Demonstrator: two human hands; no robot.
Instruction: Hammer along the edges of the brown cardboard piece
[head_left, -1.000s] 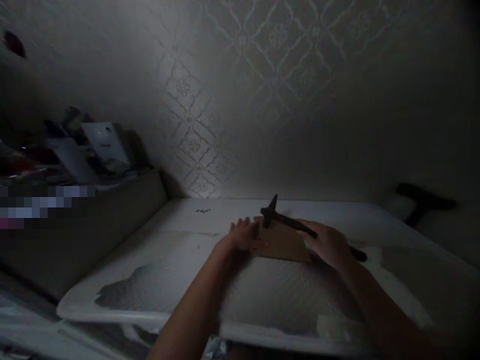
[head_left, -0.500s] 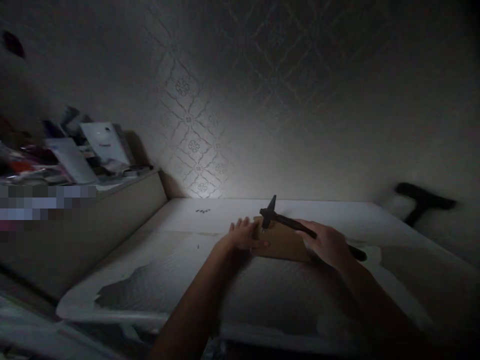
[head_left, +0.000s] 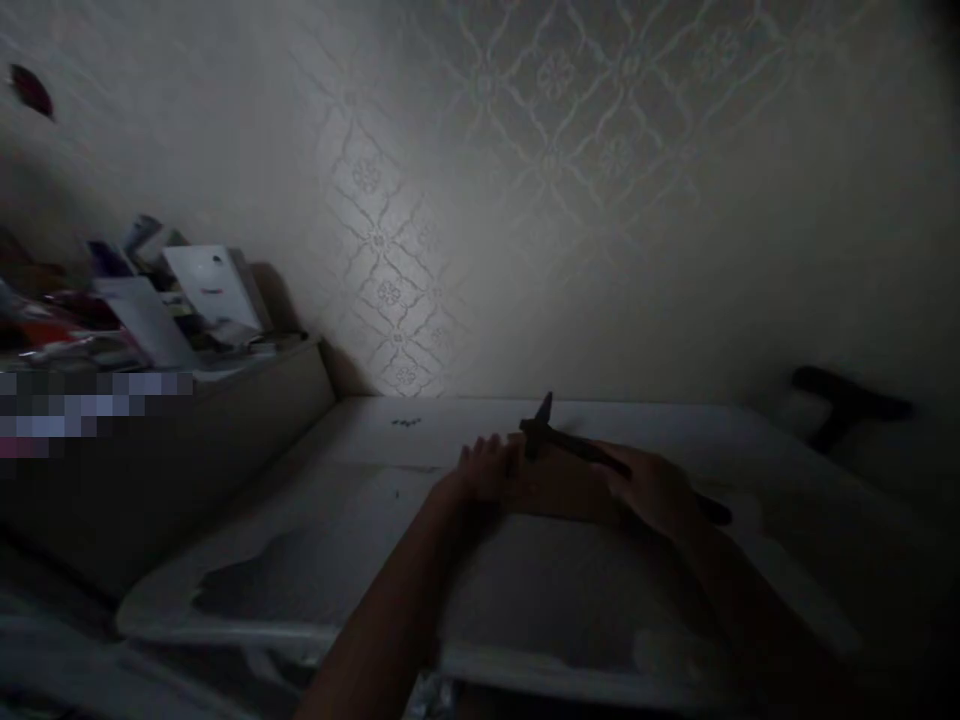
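In dim light, a brown board (head_left: 564,490) lies on a white table (head_left: 360,520). My left hand (head_left: 486,470) rests at the board's left edge, fingers pressed together on it. My right hand (head_left: 654,488) is closed round the handle of a dark hammer (head_left: 559,442), whose head sits just above the board's far left corner, next to my left fingers.
A patterned wall (head_left: 525,200) rises right behind the table. At the left stands a low cabinet (head_left: 187,420) piled with boxes and papers (head_left: 202,290). A dark T-shaped object (head_left: 847,408) lies at the far right. The table's coating is peeled near its front edge.
The hammer head has come down a little toward the board. The light has dimmed, so the board looks darker. Both hands stay where they were.
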